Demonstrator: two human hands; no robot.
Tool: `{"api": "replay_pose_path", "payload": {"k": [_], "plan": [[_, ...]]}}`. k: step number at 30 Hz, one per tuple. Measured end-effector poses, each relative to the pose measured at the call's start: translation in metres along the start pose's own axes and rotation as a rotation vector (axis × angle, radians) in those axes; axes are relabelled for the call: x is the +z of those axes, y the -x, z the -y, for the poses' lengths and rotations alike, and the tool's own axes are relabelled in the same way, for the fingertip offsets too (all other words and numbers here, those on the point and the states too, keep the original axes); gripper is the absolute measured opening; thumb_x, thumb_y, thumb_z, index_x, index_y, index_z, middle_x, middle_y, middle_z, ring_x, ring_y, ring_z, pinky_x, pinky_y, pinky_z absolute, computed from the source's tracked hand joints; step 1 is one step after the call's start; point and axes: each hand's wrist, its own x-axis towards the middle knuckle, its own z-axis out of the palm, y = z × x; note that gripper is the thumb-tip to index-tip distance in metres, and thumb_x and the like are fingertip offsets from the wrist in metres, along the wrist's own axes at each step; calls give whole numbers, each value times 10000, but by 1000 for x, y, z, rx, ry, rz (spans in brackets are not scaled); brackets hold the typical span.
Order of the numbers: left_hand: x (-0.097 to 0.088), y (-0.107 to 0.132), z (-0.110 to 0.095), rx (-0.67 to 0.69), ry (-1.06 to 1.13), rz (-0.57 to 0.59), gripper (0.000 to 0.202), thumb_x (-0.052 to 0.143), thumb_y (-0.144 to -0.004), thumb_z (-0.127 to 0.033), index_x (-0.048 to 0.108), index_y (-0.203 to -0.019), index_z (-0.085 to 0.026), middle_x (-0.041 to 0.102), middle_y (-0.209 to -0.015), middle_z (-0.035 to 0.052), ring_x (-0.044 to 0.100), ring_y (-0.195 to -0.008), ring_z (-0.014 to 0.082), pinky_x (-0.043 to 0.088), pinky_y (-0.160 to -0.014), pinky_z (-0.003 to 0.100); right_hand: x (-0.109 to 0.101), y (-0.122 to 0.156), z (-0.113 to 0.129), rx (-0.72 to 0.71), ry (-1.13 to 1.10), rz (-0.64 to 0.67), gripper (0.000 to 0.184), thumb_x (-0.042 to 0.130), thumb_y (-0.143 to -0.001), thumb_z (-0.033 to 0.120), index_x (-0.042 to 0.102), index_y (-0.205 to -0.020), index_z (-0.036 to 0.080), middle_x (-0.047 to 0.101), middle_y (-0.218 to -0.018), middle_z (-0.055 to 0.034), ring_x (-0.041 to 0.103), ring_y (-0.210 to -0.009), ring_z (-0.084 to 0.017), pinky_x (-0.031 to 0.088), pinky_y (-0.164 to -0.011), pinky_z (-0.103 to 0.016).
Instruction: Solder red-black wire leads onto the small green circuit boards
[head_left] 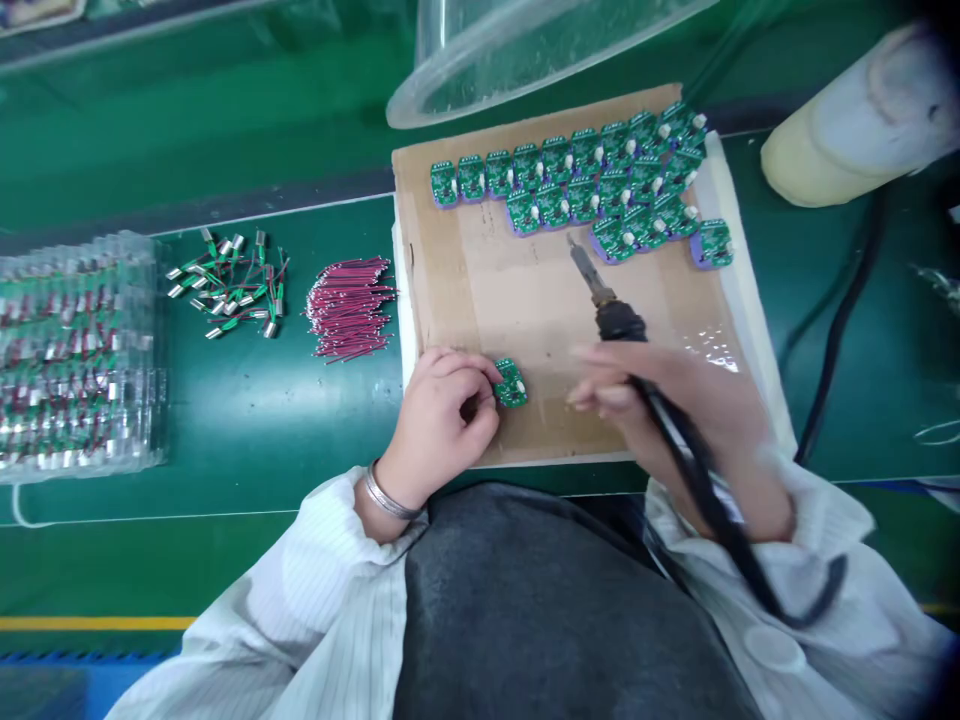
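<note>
Green bench (300, 420), card pad (480, 290) mid-frame. L hand (439, 415) pinches PCB (511, 384) at lower centre; R hand (667, 400) (blurred) wrapped round iron (611, 310), just right of PCB, tip aimed upper left.

red wires (349, 308) | loose motors (229, 285) | stacked trays (75, 350) | clear tub (517, 50)

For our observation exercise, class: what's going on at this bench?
A person in a white coat works at a green bench. The left hand pinches a small green board flat on a cardboard sheet. The right hand grips a soldering iron, its tip up near the rows of boards at the sheet's far edge, away from the held board. To the left lie red wires, wired metal parts and clear trays.
</note>
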Motion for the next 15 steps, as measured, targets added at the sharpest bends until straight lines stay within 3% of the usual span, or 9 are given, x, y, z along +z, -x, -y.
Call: {"api": "replay_pose_path", "payload": {"k": [3, 5, 10, 13, 15], "plan": [[1, 2, 1, 21, -26, -23, 141, 575, -776, -52, 596, -705, -172, 685, -927, 40, 586, -886, 194, 457, -862, 372, 18, -12, -7, -132, 43, 171, 331, 469, -925, 127, 567, -1219, 243, 680, -1199, -45, 662, -1071, -204, 548, -900, -350], [0, 4, 0, 23, -65, -34, 124, 587, -785, -64, 615, -720, -166, 661, -929, 53, 578, -896, 198, 461, -849, 366, 25, -18, -10, -204, 4, 265, 357, 417, -937, 115, 546, -1245, 241, 636, -1289, -49, 614, -1173, -203, 517, -966, -373], [-18, 11, -1, -25, -187, -24, 52, 660, -837, -205, 662, -883, -180, 657, -1007, 64, 574, -960, 212, 459, -889, 382, 30, -16, -18, -327, 149, 383, 295, 396, -988, 171, 572, -1207, 261, 643, -1273, -62, 562, -1222, -248, 458, -939, -427], [-49, 17, 15, -57, -288, -150, 93, 611, -883, -238, 643, -954, -189, 665, -1020, 71, 586, -1006, 217, 456, -921, 393, 33, -12, -25, -312, 181, 331, 280, 480, -974, 217, 581, -1225, 287, 677, -1167, -65, 607, -1096, -248, 458, -869, -398], [-77, 21, 35, -160, -442, -258, 84, 558, -903, -228, 631, -930, -197, 675, -977, 62, 601, -978, 211, 465, -904, 382, 36, -10, -28, -306, 176, 270, 244, 537, -955, 251, 607, -1188, 273, 686, -1069, -69, 627, -984, -239, 464, -824, -380]]}}
